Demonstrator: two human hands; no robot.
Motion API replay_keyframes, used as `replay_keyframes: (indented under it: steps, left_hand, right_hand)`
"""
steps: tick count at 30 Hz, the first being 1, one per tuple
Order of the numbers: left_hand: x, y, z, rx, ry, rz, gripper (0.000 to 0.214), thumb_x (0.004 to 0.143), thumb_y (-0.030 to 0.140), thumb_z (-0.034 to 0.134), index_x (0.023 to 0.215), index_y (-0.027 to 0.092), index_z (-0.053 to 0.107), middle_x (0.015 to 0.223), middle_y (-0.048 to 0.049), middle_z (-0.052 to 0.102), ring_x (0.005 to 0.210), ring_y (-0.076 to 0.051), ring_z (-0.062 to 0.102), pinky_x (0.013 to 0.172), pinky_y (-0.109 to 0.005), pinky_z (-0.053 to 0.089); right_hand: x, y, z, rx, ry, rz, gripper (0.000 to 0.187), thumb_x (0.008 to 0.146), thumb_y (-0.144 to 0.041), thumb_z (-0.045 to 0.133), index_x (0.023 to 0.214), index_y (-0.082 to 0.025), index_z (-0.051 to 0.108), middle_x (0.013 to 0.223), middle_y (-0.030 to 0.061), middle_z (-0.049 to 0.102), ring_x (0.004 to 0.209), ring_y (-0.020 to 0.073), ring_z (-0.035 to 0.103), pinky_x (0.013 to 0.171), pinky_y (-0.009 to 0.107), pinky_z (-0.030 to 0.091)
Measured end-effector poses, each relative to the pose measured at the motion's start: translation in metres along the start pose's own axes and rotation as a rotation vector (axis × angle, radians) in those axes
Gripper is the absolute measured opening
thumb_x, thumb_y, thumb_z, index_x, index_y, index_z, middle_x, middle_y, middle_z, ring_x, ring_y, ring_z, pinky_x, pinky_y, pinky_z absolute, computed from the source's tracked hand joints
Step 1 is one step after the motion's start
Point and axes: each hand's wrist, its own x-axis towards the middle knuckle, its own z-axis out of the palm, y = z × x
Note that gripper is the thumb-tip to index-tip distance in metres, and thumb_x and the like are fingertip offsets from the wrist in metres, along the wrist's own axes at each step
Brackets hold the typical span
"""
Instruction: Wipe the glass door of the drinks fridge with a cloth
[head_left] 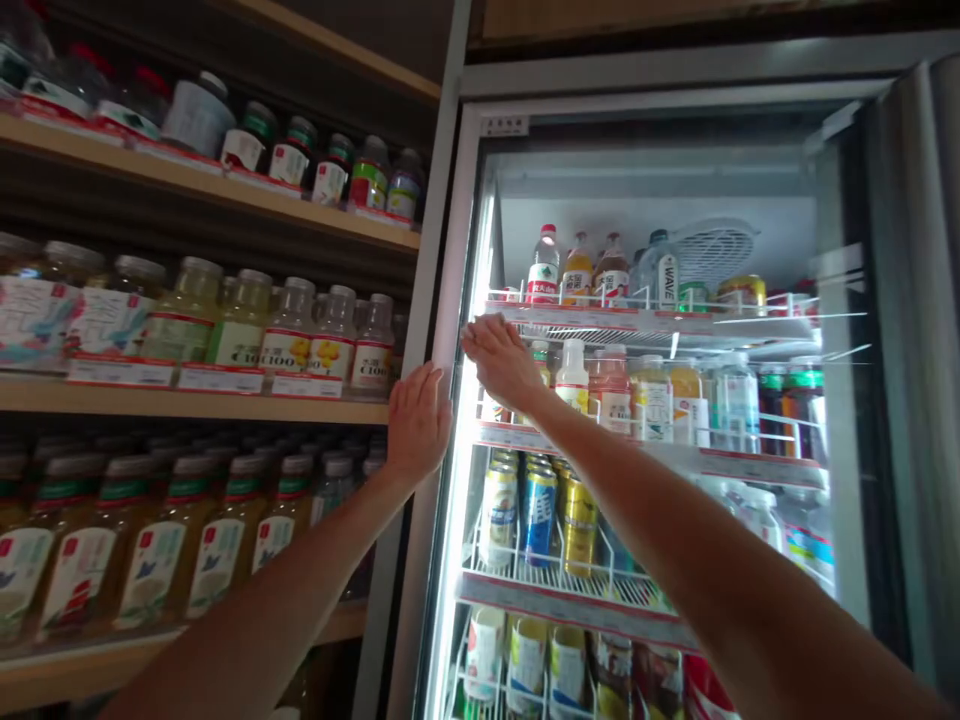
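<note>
My left hand (420, 422) lies against the metal frame (442, 300) at the left edge of a glass-door drinks fridge, its fingers stretched upward. My right hand (501, 360) reaches across to the left side of the glass door (637, 180), palm toward it and fingers extended. A small pale patch shows at the right fingertips; I cannot tell whether it is a cloth or glare. Behind the right hand stand bottles, among them a white-capped bottle (572, 375). Below, the fridge holds a blue can (540, 512) and a gold can (580, 525).
Wooden shelves (225, 395) on the left carry rows of bottled drinks, with price strips along their edges. Inside the lit fridge, wire racks (570, 590) hold more bottles and cans. A dark vertical edge (900, 350) bounds the fridge on the right.
</note>
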Motion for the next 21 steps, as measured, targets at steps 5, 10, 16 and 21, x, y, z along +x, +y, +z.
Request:
replay_keyframes:
  steps: [5, 10, 16, 21]
  left_hand:
    - [0.008, 0.002, 0.002, -0.057, -0.001, -0.030, 0.042, 0.088, 0.031, 0.034, 0.125, 0.014, 0.045, 0.132, -0.0158, 0.049, 0.125, -0.025, 0.043, 0.104, -0.045, 0.032]
    - [0.020, 0.022, 0.009, -0.095, 0.016, -0.032, 0.044, 0.089, 0.032, 0.032, 0.126, 0.012, 0.043, 0.136, -0.0175, 0.045, 0.128, -0.026, 0.039, 0.106, -0.045, 0.031]
    - [0.018, 0.045, 0.021, -0.110, -0.072, -0.005, 0.047, 0.090, 0.038, 0.031, 0.130, 0.015, 0.040, 0.142, -0.0157, 0.039, 0.133, -0.026, 0.033, 0.107, -0.049, 0.028]
    - [0.014, 0.068, 0.039, -0.125, -0.097, -0.032, 0.050, 0.091, 0.041, 0.030, 0.134, 0.016, 0.038, 0.146, -0.0156, 0.032, 0.136, -0.028, 0.026, 0.108, -0.054, 0.024]
  right_hand:
    - [-0.024, -0.006, -0.004, 0.003, -0.132, -0.280, 0.037, 0.086, -0.015, 0.041, 0.120, -0.023, 0.055, 0.136, 0.0025, 0.049, 0.134, 0.0199, 0.032, 0.113, 0.045, 0.026]
    - [-0.038, 0.026, -0.022, -0.074, -0.025, 0.086, 0.045, 0.085, -0.016, 0.045, 0.130, -0.023, 0.046, 0.144, 0.0057, 0.038, 0.138, 0.0242, 0.023, 0.113, 0.051, 0.021]
    - [-0.093, 0.036, -0.033, -0.099, -0.120, -0.226, 0.047, 0.084, -0.018, 0.048, 0.130, -0.025, 0.044, 0.142, 0.0028, 0.042, 0.137, 0.0209, 0.026, 0.114, 0.047, 0.023]
    - [-0.116, 0.062, -0.047, -0.216, 0.113, 0.300, 0.048, 0.085, -0.018, 0.043, 0.133, -0.027, 0.040, 0.146, 0.0062, 0.034, 0.139, 0.0261, 0.022, 0.109, 0.055, 0.026]
